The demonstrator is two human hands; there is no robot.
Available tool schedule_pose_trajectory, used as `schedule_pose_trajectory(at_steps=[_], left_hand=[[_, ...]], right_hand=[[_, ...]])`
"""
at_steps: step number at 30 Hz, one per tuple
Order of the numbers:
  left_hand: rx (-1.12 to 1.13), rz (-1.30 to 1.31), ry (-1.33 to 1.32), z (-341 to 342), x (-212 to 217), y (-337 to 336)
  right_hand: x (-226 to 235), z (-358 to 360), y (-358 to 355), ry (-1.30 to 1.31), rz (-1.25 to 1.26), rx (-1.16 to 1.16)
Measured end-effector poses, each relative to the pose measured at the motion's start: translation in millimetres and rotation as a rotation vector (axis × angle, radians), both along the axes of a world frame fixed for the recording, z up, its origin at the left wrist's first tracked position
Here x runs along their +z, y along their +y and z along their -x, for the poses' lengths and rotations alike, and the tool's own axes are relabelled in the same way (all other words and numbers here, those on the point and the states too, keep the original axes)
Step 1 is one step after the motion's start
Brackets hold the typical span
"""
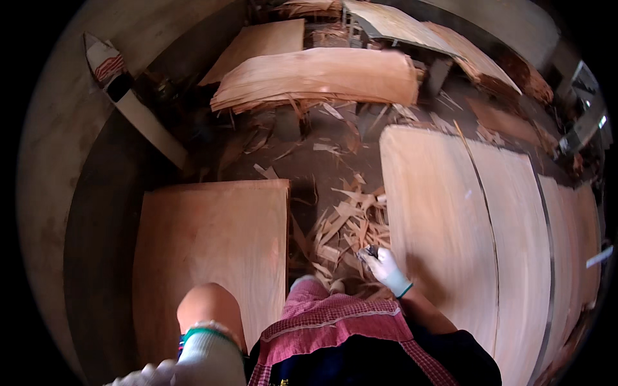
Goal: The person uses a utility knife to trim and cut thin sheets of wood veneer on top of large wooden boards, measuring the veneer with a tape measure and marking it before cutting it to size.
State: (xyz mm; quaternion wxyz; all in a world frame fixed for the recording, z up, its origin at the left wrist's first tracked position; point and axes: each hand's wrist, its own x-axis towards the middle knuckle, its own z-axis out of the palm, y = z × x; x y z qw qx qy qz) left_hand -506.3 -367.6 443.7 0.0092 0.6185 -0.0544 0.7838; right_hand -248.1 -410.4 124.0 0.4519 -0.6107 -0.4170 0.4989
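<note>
My right hand [389,270], in a white glove with a green cuff edge, is closed around a small dark tool [369,251] whose kind I cannot make out. It is beside the left edge of a wide stack of pale wood veneer sheets [434,199]. My left hand [151,374], also gloved, is at the lower left, above the near end of a second veneer stack [212,235]. The picture's lower edge cuts off that hand, so its fingers barely show. Between the two stacks lies a heap of torn veneer strips [351,222].
A curved veneer pile [315,76] rests across supports ahead, with more sheets [402,24] behind it. Scraps litter the dark floor [257,157]. A long pale board [151,128] leans by the left wall. A dark gap line runs down the right stack. My pink checked apron [328,321] hangs between the stacks.
</note>
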Motion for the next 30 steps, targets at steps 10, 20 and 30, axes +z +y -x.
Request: schedule_pose_trajectory(at_steps=[10,20,30], left_hand=[[0.278,0.662,1.278,-79.5,-165.2,328.0],[-0.137,0.337,1.929,-253.3,-240.2,594.6],[-0.588,-0.151,1.922,-540.7,-234.6,713.9]], right_hand=[[-0.6,-133.3,282.1,-0.393,-0.022,-0.232],[-19.4,-286.8,356.2,-0.687,0.390,-0.757],[-87.3,-364.5,398.1,-0.741,0.741,-1.104]])
